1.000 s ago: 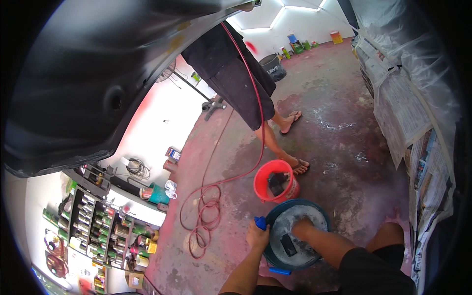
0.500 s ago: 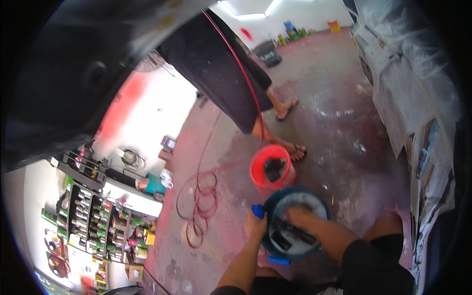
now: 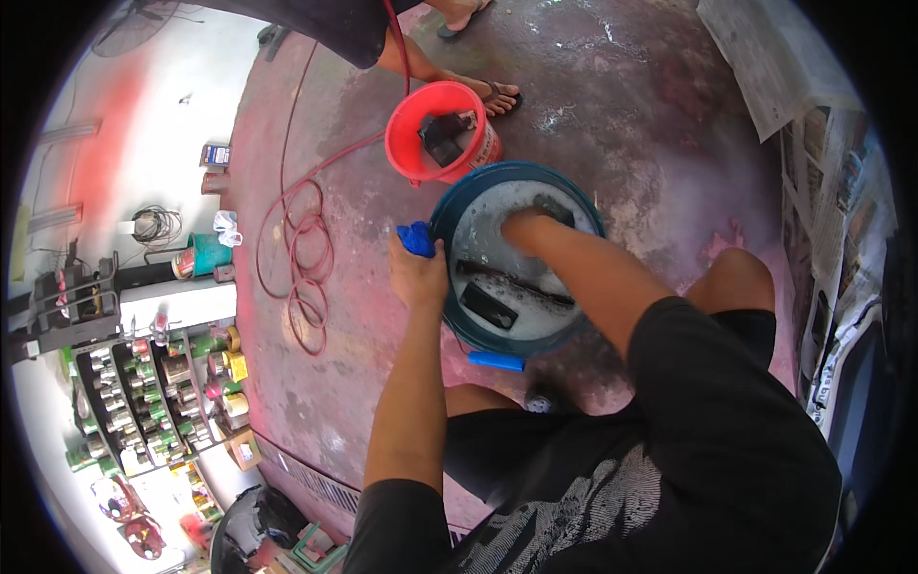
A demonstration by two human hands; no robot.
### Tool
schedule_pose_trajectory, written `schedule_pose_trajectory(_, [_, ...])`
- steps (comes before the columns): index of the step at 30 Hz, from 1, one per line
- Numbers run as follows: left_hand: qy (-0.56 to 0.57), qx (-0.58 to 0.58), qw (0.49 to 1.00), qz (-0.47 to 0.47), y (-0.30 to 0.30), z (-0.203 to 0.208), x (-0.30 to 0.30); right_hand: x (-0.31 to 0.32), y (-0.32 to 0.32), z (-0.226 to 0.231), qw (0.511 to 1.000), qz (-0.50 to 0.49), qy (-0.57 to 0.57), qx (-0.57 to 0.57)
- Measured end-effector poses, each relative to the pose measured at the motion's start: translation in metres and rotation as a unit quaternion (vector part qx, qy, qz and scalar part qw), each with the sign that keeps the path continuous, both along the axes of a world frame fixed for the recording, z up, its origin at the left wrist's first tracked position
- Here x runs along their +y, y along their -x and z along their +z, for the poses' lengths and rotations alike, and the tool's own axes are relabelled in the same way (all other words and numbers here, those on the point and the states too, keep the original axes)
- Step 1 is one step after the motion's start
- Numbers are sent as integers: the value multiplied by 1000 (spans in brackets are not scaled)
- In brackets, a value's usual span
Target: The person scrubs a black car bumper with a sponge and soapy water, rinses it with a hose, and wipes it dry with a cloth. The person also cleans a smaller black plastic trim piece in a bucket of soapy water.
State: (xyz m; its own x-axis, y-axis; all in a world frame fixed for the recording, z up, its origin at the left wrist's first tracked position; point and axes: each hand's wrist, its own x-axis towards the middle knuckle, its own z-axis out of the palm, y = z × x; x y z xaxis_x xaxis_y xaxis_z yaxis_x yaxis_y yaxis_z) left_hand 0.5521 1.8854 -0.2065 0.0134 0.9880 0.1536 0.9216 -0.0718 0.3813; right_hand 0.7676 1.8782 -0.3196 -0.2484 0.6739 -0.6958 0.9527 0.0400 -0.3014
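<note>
A teal bucket point(image 3: 441, 204) of foamy water stands on the floor in front of me. My right hand point(image 3: 528, 230) dips into the suds, its fingers hidden, beside a dark submerged piece point(image 3: 555, 208). A long dark strip point(image 3: 521, 283) and a black rectangular part point(image 3: 489, 305) lie in the foam closer to me. At the bucket's left rim, my left hand point(image 3: 418, 275) is closed around a crumpled blue cloth-like thing point(image 3: 415, 238). The bucket's blue handle grip point(image 3: 496, 361) hangs on the near side.
A red bucket point(image 3: 400, 143) holding dark parts stands just beyond the teal one. Another person's sandalled foot point(image 3: 492, 93) is beside it. A red hose point(image 3: 308, 251) coils on the floor at left. Shelves of cans point(image 3: 158, 397) stand far left; paper-covered panels point(image 3: 830, 258) line the right.
The view has tilted down, so both buckets sit higher in the picture. My left hand still holds the blue thing by the rim; my right hand remains in the foam.
</note>
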Motion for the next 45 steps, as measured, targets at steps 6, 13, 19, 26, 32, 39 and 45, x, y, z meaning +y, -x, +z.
schedule_pose_trajectory(6, [14, 15, 1000, -22, -14, 11, 9, 0, 35, -99, 989, -104, -82, 63])
schedule_pose_trajectory(13, [0, 17, 1000, -19, -10, 5, 8, -1, 71, -94, 993, -75, -29, 85])
schedule_pose_trajectory(19, [19, 17, 1000, -11, -6, 5, 6, -11, 42, -60, 997, -9, 32, 77])
schedule_pose_trajectory(26, [29, 35, 999, -4, -12, 10, 4, -49, 3, -41, 996, 9, 84, 34])
schedule_pose_trajectory(32, [4, 28, 999, -16, -5, 9, 3, -46, 3, 13, 991, 25, 120, 51])
schedule_pose_trajectory(39, [10, 4, 1000, -14, -11, 7, 3, -23, -67, 71, 860, -176, 304, 370])
schedule_pose_trajectory(45, [-33, 20, 999, -20, -1, 0, 3, -28, -71, 96, 799, -317, 157, 486])
